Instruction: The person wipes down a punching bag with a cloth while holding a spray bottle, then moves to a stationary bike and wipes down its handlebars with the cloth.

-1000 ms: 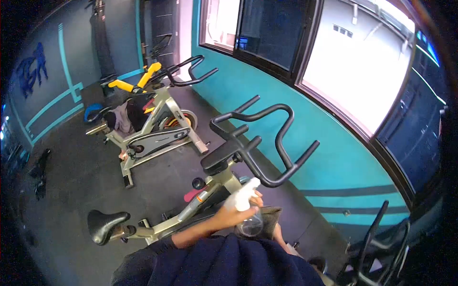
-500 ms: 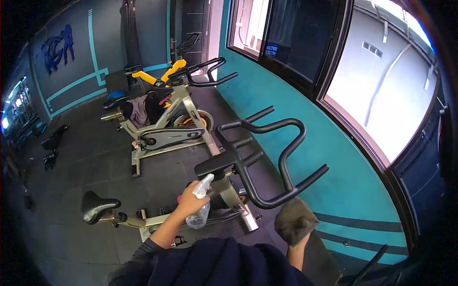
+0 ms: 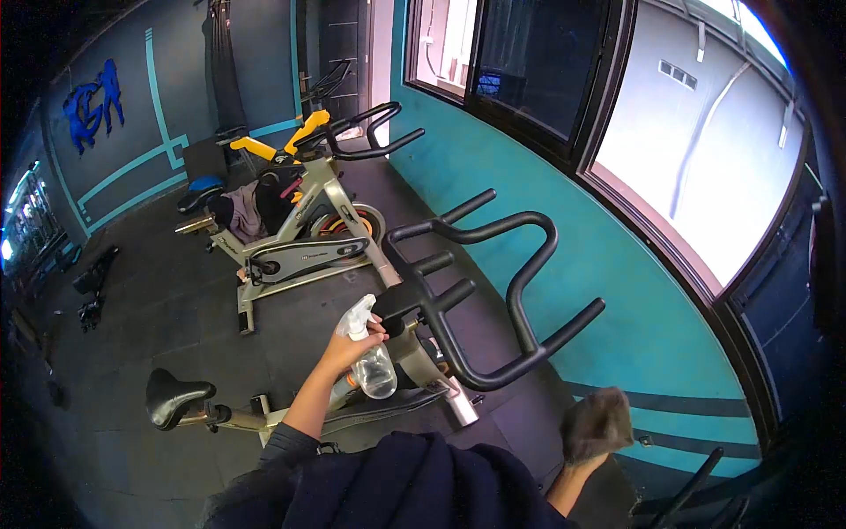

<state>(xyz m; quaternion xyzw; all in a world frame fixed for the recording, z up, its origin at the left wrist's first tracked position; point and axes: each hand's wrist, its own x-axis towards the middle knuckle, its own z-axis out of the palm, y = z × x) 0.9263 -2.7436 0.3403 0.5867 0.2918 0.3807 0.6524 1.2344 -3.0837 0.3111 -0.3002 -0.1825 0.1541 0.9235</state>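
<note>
My left hand (image 3: 345,347) is closed round the neck of a clear spray bottle (image 3: 377,374) with a white trigger head, tilted in front of a spin bike's frame. A grey-brown cloth (image 3: 597,427) covers most of my right hand (image 3: 583,465), which grips it low at the right, near the teal wall. Between and beyond my hands rise the bike's black handlebars (image 3: 520,291); neither hand touches them. The bike's black saddle (image 3: 176,397) is at the lower left.
A second spin bike (image 3: 308,251) stands farther off, with a person crouched beside it, partly hidden. Behind it is a yellow-framed bike (image 3: 256,148). Along the right run a teal wall (image 3: 493,176) and a window (image 3: 687,159). Dark mats (image 3: 176,300) cover the floor.
My right hand has moved right with the cloth, away from the handlebars. My left hand has shifted slightly left and up, and the spray bottle now leans the other way.
</note>
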